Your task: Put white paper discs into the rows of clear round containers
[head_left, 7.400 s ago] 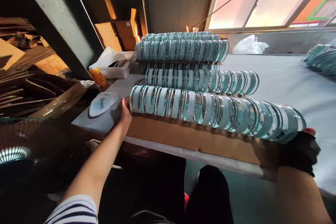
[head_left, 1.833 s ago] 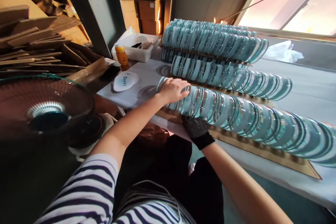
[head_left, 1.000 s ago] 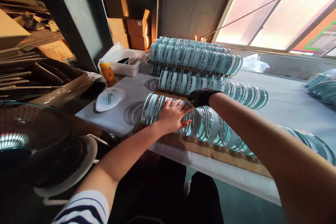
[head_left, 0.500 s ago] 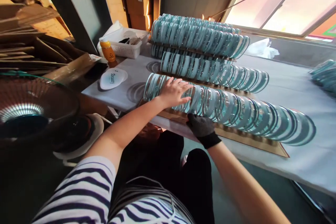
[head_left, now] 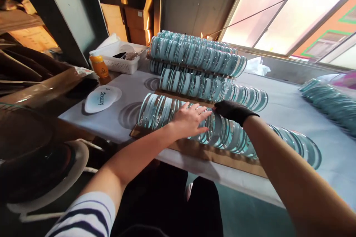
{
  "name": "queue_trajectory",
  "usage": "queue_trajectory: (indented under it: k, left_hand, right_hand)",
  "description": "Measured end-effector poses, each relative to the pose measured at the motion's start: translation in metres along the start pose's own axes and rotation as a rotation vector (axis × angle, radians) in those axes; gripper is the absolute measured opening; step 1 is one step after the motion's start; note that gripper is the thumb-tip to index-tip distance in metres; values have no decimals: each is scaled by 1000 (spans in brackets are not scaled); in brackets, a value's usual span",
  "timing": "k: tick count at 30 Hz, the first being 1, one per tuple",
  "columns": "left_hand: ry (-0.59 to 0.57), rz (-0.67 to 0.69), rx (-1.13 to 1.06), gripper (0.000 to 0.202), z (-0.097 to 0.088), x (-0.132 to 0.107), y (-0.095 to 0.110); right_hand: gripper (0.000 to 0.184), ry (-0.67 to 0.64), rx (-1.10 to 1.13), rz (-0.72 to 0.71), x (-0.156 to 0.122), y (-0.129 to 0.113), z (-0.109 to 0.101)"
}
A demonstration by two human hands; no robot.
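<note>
gloved right hand (head_left: 230, 112) moved from 6 to 12 o'clock of ring row (head_left: 218, 130) | far side now reached | left hand (head_left: 191, 120) laid atop, fingers apart | gloved fingers: cannot tell

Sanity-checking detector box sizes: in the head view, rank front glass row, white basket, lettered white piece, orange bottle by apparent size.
1. Front glass row, clearly largest, though partly covered
2. White basket
3. Lettered white piece
4. Orange bottle
</note>
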State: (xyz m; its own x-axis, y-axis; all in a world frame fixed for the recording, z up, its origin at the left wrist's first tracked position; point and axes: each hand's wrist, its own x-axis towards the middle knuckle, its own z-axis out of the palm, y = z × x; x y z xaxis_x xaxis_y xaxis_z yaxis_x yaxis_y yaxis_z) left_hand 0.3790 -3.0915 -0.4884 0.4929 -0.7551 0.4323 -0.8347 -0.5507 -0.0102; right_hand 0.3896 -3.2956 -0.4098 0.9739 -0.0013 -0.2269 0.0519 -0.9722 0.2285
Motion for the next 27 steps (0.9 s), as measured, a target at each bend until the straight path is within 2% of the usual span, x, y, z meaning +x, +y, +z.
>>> queue_trajectory:
  k: [3, 6, 9, 13, 15, 17, 21, 23, 25, 27]
  left_hand:
    - [18, 16, 17, 62, 4, -2, -1]
    - [26, 17, 9, 63, 3, -3, -2]
    - [24, 3, -2, 61, 0, -3, -1]
    - [15, -13, -17, 60, -1, -4, 0]
    - [7, -29, -32, 61, -1, -5, -1]
    - [-8, -42, -44, 62, 1, -4, -2]
    - [-51, -58, -60, 62, 2, 3, -1]
    - [-58, -51, -62, 62, -3, 1, -1]
    - [-15, -4, -53, 57, -12, -11, -6]
    - [138, -13, -39, 53, -21, -40, -17]
  right_hand:
    - [29, -89, -117, -192, 32, -6, -6]
    - [30, -93, -213, -218, 42, -20, -7]
    - [31, 16, -309, -185, 32, -28, -11]
    - [30, 125, -221, -112, -14, -21, -6]
    - [30, 234, -152, -53, -46, -19, 14]
    - [34, 330, -91, -2, -75, -25, 47]
    - [34, 350, 86, 17, -107, -63, 127]
    - [35, 349, 157, 20, -113, -78, 155]
    - [38, 379, 212, 20, -121, -75, 169]
    - [43, 524, 282, 86, -134, -45, 175]
